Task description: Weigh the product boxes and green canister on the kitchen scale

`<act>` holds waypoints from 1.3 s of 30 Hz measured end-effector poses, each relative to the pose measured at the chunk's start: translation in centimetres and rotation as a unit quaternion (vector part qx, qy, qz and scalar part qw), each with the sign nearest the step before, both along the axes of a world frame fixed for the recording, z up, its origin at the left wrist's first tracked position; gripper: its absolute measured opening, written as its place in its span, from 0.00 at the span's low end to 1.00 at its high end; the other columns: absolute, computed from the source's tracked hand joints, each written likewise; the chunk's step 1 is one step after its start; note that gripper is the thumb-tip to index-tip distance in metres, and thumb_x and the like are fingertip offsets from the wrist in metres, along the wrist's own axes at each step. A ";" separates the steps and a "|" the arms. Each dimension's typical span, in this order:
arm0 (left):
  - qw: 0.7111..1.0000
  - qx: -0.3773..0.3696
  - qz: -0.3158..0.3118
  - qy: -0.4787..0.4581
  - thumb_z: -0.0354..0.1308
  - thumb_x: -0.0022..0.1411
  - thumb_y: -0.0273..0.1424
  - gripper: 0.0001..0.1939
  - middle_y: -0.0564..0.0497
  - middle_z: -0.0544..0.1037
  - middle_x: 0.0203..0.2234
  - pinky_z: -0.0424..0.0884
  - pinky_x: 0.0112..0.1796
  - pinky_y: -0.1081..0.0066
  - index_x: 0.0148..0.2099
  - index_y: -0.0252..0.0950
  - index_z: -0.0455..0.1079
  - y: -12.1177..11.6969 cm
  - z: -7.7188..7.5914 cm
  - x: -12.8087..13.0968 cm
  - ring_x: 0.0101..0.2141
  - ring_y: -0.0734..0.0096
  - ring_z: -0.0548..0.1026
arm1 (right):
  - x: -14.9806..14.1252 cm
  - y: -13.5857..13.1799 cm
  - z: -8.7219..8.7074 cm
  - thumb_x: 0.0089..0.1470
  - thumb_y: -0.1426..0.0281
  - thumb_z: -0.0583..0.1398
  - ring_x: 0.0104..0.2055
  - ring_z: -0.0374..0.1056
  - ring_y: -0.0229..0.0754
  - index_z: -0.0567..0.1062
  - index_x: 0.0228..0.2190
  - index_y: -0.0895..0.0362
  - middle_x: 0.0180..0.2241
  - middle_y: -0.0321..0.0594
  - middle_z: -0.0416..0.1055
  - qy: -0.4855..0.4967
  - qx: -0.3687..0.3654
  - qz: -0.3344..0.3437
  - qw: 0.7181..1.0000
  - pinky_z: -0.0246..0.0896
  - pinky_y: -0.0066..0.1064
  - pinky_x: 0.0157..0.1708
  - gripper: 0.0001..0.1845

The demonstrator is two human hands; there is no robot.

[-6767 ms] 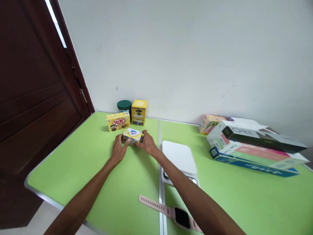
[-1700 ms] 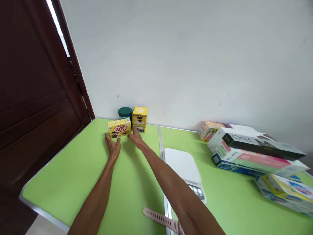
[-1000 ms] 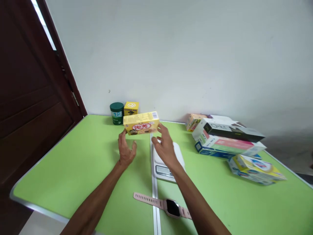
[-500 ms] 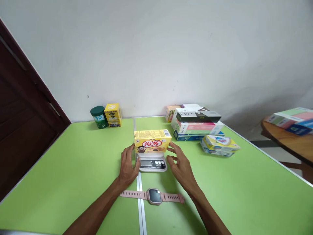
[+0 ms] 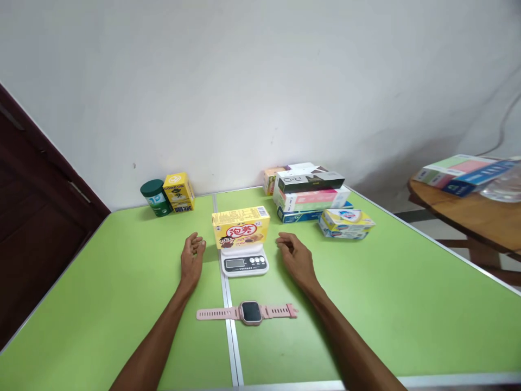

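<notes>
A yellow snack box [image 5: 241, 230] with a red oval label stands on a white digital kitchen scale [image 5: 260, 255]. The scale's grey display and round buttons face me. To the left of the box, my left hand [image 5: 191, 259] is apart from it, fingers loosely bent and holding nothing. On the other side, my right hand [image 5: 298, 258] hovers with fingers slightly curled, also empty and not touching the box. Nearer to me, a pink-strapped smartwatch [image 5: 251, 313] lies flat with its band stretched out.
A green-lidded canister [image 5: 156, 199] and a yellow cube-shaped box [image 5: 179, 193] stand at the back left. Several stacked boxes [image 5: 311, 198] and a yellow-and-white soap pack [image 5: 345, 224] are at the back right. A wooden side table [image 5: 448, 209] bears more boxes beyond the green table's edge.
Both hands have moved away from the box and scale, the left one to the left; the box stays on the scale. The camera view has shifted slightly.
</notes>
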State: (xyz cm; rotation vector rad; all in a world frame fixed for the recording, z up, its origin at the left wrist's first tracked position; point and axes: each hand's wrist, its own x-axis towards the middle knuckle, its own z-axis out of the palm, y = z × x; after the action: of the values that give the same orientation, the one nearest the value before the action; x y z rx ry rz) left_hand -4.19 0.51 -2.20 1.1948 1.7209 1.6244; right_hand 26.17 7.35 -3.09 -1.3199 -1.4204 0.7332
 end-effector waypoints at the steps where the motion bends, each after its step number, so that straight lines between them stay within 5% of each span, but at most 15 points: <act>1: 1.000 0.004 -0.003 0.011 0.63 0.63 0.52 0.33 0.38 0.78 0.53 0.74 0.54 0.56 0.61 0.37 0.67 -0.1 0.2 0.2 0.50 0.58 0.79 | -0.1 0.0 0.0 0.51 0.61 0.56 0.40 0.78 0.50 0.76 0.43 0.55 0.38 0.46 0.82 -0.001 0.003 -0.002 1.000 0.72 0.44 0.47 0.19; 6: 0.994 0.034 -0.029 0.103 0.70 0.58 0.48 0.43 0.36 0.72 0.63 0.70 0.57 0.53 0.69 0.40 0.60 0.2 3.6 1.7 0.59 0.53 0.74 | -0.3 0.2 0.2 0.50 0.65 0.55 0.41 0.77 0.50 0.77 0.41 0.55 0.38 0.44 0.82 -0.011 0.008 0.000 1.000 0.71 0.46 0.49 0.18; 9: 0.982 0.021 -0.059 0.181 0.74 0.50 0.47 0.49 0.36 0.71 0.64 0.74 0.49 0.57 0.70 0.39 0.61 1.4 6.9 2.2 0.54 0.54 0.76 | -0.6 0.1 0.4 0.51 0.66 0.54 0.41 0.78 0.50 0.77 0.43 0.56 0.39 0.45 0.82 0.001 0.007 0.019 1.000 0.71 0.45 0.49 0.19; 14: 0.958 -0.041 -0.150 0.242 0.73 0.51 0.46 0.30 0.44 0.83 0.45 0.76 0.40 0.62 0.53 0.36 0.75 3.0 10.2 2.0 0.38 0.61 0.78 | -2.0 -0.8 1.0 0.55 0.68 0.55 0.52 0.74 0.51 0.77 0.54 0.55 0.54 0.49 0.77 0.020 0.101 0.092 0.990 0.74 0.46 0.49 0.26; 19: 0.965 -0.031 -0.222 0.136 0.74 0.50 0.46 0.30 0.45 0.84 0.44 0.78 0.39 0.64 0.51 0.37 0.74 4.2 10.9 3.9 0.40 0.59 0.82 | -2.2 -0.7 2.2 0.58 0.71 0.54 0.60 0.69 0.53 0.74 0.60 0.55 0.57 0.50 0.75 0.015 0.178 0.066 0.982 0.70 0.52 0.57 0.29; 24: 0.951 -0.019 -0.221 0.214 0.74 0.51 0.44 0.25 0.47 0.84 0.38 0.75 0.33 0.68 0.46 0.37 0.74 6.4 12.1 11.0 0.33 0.64 0.80 | 1.0 0.5 2.9 0.60 0.70 0.53 0.61 0.67 0.53 0.72 0.60 0.53 0.59 0.50 0.73 0.044 0.176 -0.094 0.979 0.71 0.51 0.56 0.28; 27: 0.939 -0.027 -0.227 0.258 0.74 0.52 0.40 0.21 0.48 0.83 0.36 0.71 0.29 0.70 0.43 0.37 0.73 8.2 11.9 15.7 0.28 0.68 0.77 | 3.3 1.2 2.3 0.58 0.68 0.54 0.62 0.66 0.55 0.69 0.62 0.56 0.60 0.53 0.70 0.072 0.145 -0.191 0.968 0.70 0.52 0.56 0.30; 30: 0.935 -0.038 -0.228 0.269 0.76 0.50 0.39 0.21 0.48 0.83 0.36 0.70 0.31 0.70 0.42 0.37 0.73 10.1 10.8 18.8 0.28 0.69 0.76 | 5.1 1.8 1.3 0.54 0.65 0.57 0.54 0.71 0.57 0.69 0.59 0.60 0.56 0.57 0.72 0.147 0.027 -0.274 0.950 0.70 0.52 0.55 0.31; 33: 0.934 -0.053 -0.226 0.272 0.77 0.49 0.39 0.23 0.47 0.84 0.38 0.71 0.33 0.68 0.43 0.36 0.74 11.5 9.7 19.9 0.29 0.68 0.77 | 6.6 2.7 0.5 0.51 0.62 0.59 0.48 0.74 0.59 0.67 0.58 0.62 0.52 0.60 0.73 0.204 -0.059 -0.316 0.925 0.69 0.51 0.54 0.34; 39: 0.940 -0.068 -0.211 0.259 0.77 0.50 0.38 0.24 0.43 0.84 0.41 0.75 0.36 0.65 0.45 0.35 0.73 12.8 8.4 19.6 0.35 0.62 0.80 | 8.6 5.1 0.2 0.52 0.62 0.57 0.50 0.73 0.58 0.69 0.59 0.62 0.54 0.59 0.70 0.193 -0.044 -0.331 0.923 0.66 0.49 0.58 0.34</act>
State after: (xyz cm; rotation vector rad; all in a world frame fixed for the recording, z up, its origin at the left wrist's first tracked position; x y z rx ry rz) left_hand 15.43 13.32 6.20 1.8836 1.6672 0.9710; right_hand 34.80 12.43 -2.91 -1.5031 -0.5686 0.5511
